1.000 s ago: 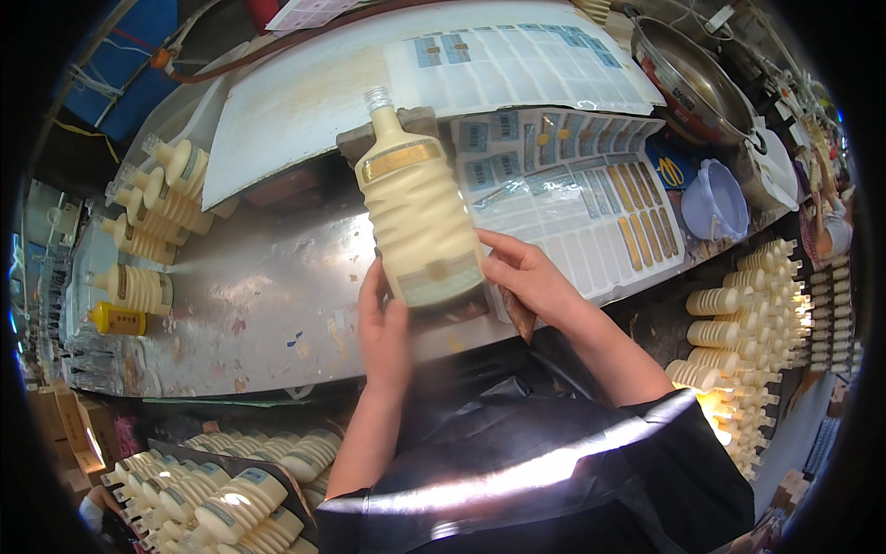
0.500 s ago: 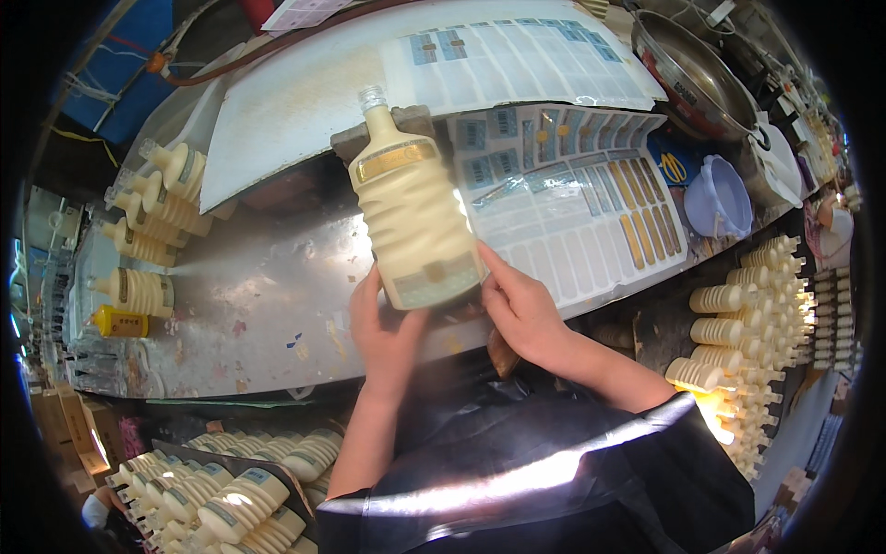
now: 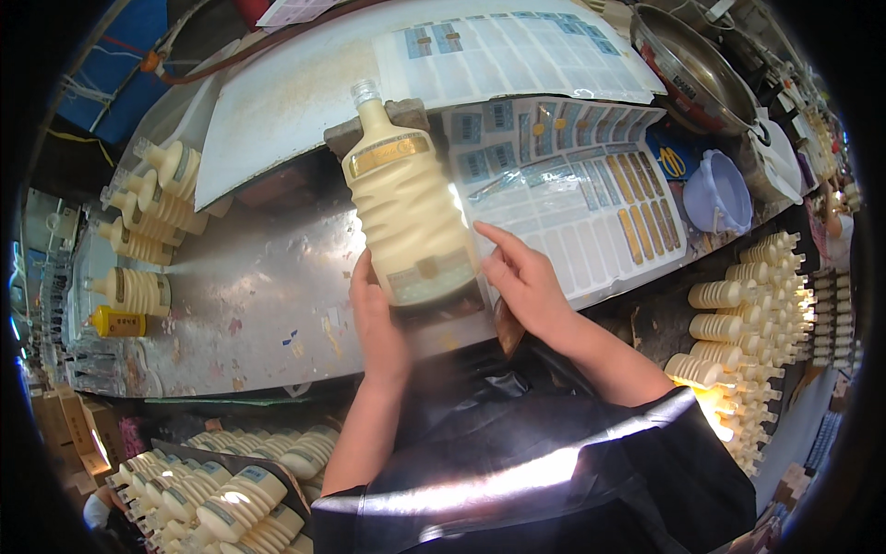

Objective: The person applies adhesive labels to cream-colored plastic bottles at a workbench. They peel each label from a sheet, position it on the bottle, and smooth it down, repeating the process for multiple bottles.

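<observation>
A cream ribbed bottle (image 3: 413, 217) with a clear threaded neck lies face up, its upper part over a dark block (image 3: 420, 118) on the metal worktable. A gold label sits below its shoulder, and a pale blue-green label (image 3: 429, 277) crosses its lower end. Along the bottle's lower left side, my left hand (image 3: 377, 319) is upright with its fingers stretched out, their tips at the bottle's edge; contact is hard to make out. My right hand (image 3: 526, 282) is open at the lower right side, index finger extended and a small gap from the bottle.
Label sheets (image 3: 572, 203) cover the table's right part, and another sheet (image 3: 517, 65) lies on a white board behind. A lilac bucket (image 3: 718, 194) stands at the right. More cream bottles lie at the left (image 3: 138, 291), lower left (image 3: 231, 503) and right (image 3: 715, 295). A yellow bottle (image 3: 120, 321) lies left.
My right hand has come away slightly from the bottle's side. My left thumb has drawn back from the bottle's base. The bottle looks almost unmoved, shifted a little up and left in view.
</observation>
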